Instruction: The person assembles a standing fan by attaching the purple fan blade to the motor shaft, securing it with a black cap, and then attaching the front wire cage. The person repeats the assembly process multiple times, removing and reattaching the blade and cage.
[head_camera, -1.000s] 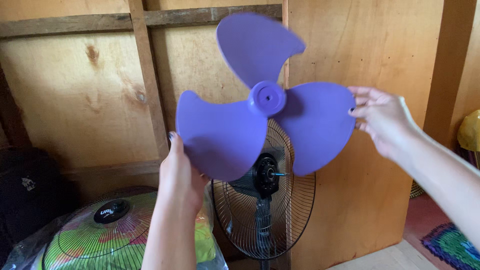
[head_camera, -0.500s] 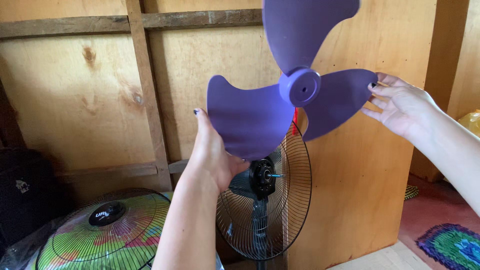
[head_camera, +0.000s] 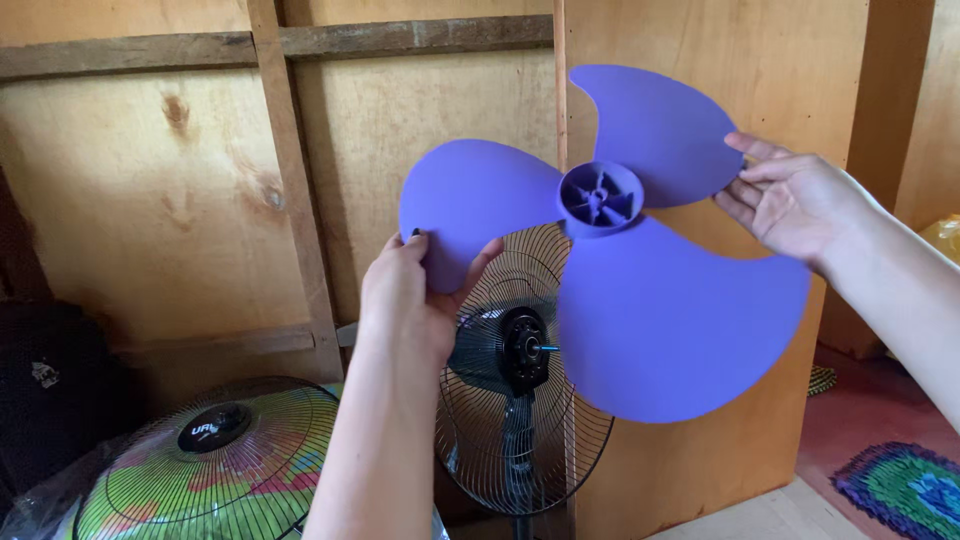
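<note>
Behind everything stands a plywood wall of pale, knotty panels, crossed by one horizontal batten near the top and one upright wooden post. A taller plywood panel rises on the right. Low at the right edge show a strip of pale floor and one rag rug in green, blue and purple.

One purple fan blade with three lobes is held up in the air in front of the wall, its ribbed hub turned toward the camera. The left hand grasps the left lobe, thumb on the near face and fingers curled over its edge. The right hand pinches the edge of the upper right lobe, fingers spread along it. The largest lobe hangs down unsupported.

Just below the blade stands one pedestal fan, with a black wire rear guard and a bare motor shaft at its centre. One loose front fan guard with a black centre cap lies at lower left over a bright green and pink plastic-wrapped bundle.
</note>
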